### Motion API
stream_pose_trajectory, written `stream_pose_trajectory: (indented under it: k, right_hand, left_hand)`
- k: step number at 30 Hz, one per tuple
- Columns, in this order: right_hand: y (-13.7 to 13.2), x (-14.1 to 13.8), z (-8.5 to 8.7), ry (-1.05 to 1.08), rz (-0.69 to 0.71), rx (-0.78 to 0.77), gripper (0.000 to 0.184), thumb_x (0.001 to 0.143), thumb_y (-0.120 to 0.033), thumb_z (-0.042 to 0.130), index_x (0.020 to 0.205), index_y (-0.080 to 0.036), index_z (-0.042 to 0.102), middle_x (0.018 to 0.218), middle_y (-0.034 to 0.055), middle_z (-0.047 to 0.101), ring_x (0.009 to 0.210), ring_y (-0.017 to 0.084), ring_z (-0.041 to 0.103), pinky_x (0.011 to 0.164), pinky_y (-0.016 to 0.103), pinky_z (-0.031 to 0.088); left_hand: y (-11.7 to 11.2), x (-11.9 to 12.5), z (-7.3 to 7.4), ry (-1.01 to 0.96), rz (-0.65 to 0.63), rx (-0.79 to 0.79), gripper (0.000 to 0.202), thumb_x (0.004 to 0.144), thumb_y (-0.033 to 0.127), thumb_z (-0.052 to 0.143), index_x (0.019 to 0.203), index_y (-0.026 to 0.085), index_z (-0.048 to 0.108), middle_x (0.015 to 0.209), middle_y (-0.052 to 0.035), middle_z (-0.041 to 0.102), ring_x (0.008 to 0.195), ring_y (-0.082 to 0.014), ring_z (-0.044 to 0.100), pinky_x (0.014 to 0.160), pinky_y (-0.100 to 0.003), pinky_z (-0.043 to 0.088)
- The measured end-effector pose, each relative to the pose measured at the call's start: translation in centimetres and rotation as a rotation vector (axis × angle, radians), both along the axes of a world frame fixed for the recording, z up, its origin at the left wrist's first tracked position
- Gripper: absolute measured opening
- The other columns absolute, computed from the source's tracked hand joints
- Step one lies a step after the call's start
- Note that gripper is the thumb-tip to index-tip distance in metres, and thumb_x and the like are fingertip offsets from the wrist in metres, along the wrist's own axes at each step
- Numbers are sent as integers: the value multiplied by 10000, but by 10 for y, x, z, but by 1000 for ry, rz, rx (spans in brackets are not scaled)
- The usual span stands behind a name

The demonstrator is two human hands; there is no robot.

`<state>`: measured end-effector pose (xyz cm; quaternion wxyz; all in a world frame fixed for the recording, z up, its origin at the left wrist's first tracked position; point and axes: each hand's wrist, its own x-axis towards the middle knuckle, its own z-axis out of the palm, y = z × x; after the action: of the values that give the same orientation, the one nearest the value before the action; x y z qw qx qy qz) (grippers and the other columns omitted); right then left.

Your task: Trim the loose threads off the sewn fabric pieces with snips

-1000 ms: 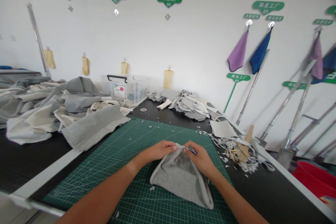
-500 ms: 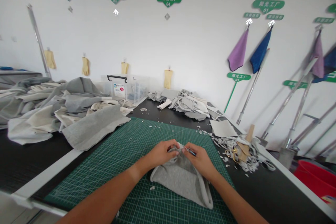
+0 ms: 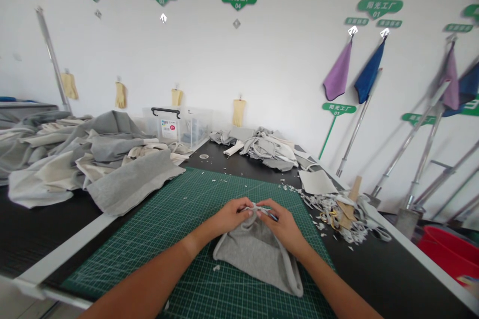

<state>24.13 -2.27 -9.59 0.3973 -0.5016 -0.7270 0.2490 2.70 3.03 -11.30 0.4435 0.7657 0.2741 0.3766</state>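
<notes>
A grey knit cloth (image 3: 258, 258) with a rolled, hemmed edge lies on the green cutting mat (image 3: 142, 239), its far end raised and bunched. My left hand (image 3: 236, 213) is closed, pinching that raised edge from the left. Opposite it, almost fingertip to fingertip, my right hand (image 3: 279, 219) grips the same edge. A slim tool (image 3: 273, 217) with a dark bluish end pokes out of my right hand; its tip and kind are hidden by the fingers and cloth.
Grey and cream fabric is heaped (image 3: 112, 144) on the left, near a clear plastic box (image 3: 187, 127). More cut cloth (image 3: 267, 147) lies at the back. Fabric scraps (image 3: 352, 227) with a brown strip (image 3: 350, 208) lie right. A red bucket (image 3: 447, 254) stands beyond the table's right edge.
The fingers of my right hand have shifted slightly along the bunched edge, and the tool in it shows less. The cloth stays in nearly the same spot.
</notes>
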Motion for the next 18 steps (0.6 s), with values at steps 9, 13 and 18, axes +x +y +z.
stream_pose_trajectory:
  k: [9, 13, 18]
  right_hand:
    - [1, 1, 2, -11, 8, 24, 334, 979, -486, 514, 940, -216, 707, 868, 11, 717, 815, 195, 640, 736, 275, 456]
    - [2, 1, -3, -15, -2, 39, 301, 971, -469, 544, 918, -217, 699, 823, -1, 701, 764, 180, 622, 691, 260, 437]
    - [4, 1, -9, -44, -4, 39, 283, 959, -460, 568, 899, -213, 693, 761, -9, 683, 698, 165, 602, 638, 248, 411]
  left_hand:
    - [4, 1, -3, -22, 98, -6, 202, 923, 349, 581, 1002, 177, 649, 871, -23, 677, 794, -156, 601, 711, -243, 425]
    - [0, 1, 0, 9, 91, 9, 222, 910, 359, 601, 1039, 182, 639, 831, -9, 666, 753, -150, 580, 682, -241, 411]
    - [-7, 3, 4, 57, 56, 110, 221, 919, 382, 603, 976, 183, 680, 927, -19, 698, 867, -162, 606, 784, -247, 432]
